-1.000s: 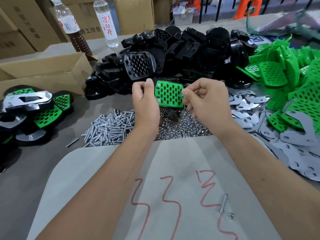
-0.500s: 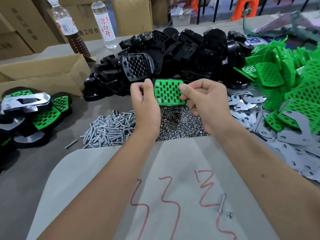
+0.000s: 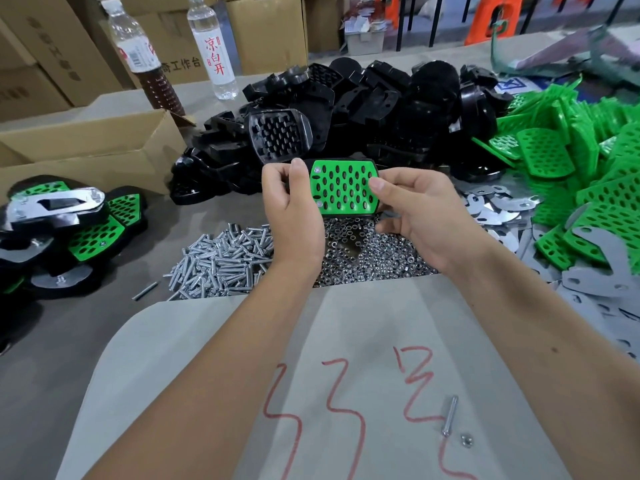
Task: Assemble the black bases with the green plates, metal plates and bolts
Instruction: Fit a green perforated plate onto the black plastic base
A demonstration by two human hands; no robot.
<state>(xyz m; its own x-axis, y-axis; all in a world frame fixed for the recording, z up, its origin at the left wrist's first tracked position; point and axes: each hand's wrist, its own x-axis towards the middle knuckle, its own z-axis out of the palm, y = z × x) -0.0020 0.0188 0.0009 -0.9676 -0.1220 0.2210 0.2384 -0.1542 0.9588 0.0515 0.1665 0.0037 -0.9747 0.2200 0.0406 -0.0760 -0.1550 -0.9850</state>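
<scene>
both hands hold one green plate [image 3: 343,188] up above the heap of nuts [image 3: 367,252]. left hand [image 3: 294,216] grips the plate's left edge, thumb lying on the front and fingers curled behind. right hand [image 3: 415,216] pinches the right edge, thumb tip on the plate's face and the other fingers curled underneath. the plate is full of oval holes and sits on a black base, seen only as a dark rim around it; two bolt heads show at its left corners.

taking the nuts as the landmark: behind them lies the big pile of black bases [image 3: 353,109]. to their right is the heap of green plates [image 3: 588,174], and between that heap and the nuts the metal plates [image 3: 498,209] lie spread flat. just left of the nuts is the pile of bolts [image 3: 225,258]. far to their left sit finished pieces [image 3: 69,230], black with green and metal on top. left and behind stands an open cardboard box [image 3: 90,150], with two bottles [image 3: 211,46] beyond it. in front of the nuts lies a grey sheet [image 3: 346,341] with red scrawl, and on it a single bolt [image 3: 450,415] with a nut [image 3: 467,441] just beside it.
</scene>
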